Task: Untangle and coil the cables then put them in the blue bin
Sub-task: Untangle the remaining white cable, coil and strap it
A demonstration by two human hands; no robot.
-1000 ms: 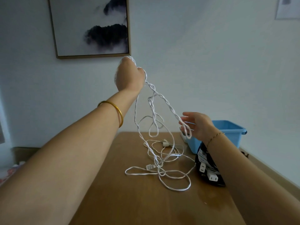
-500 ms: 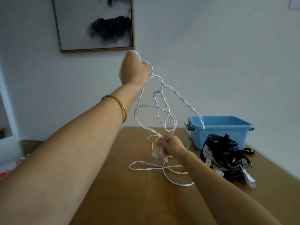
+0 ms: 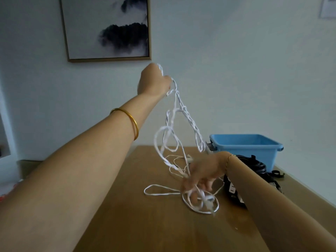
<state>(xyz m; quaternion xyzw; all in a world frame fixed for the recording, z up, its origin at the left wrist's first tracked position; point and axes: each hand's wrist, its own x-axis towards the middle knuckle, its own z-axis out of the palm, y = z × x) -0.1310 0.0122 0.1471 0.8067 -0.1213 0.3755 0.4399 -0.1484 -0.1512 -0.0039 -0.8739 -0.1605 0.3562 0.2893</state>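
My left hand (image 3: 153, 81) is raised high in front of the wall, fist shut on the top of a tangled white cable (image 3: 173, 137). The cable hangs in twisted loops down to the wooden table (image 3: 138, 224), where more loops lie. My right hand (image 3: 202, 172) is low over the table, blurred, with its fingers closed among the lower strands of the white cable. A blue bin (image 3: 243, 148) stands at the back right of the table. A bundle of black cables (image 3: 254, 165) lies in front of the bin, partly hidden by my right forearm.
A framed picture (image 3: 107, 28) hangs on the wall behind my left hand. The table's right edge runs close to the wall. A loose black strap (image 3: 277, 173) lies right of the black bundle. Low furniture sits at the far left.
My right hand dropped from a hanging loop to the strands near the table, then drew them toward me and to the right. My left hand stayed raised with the cable.
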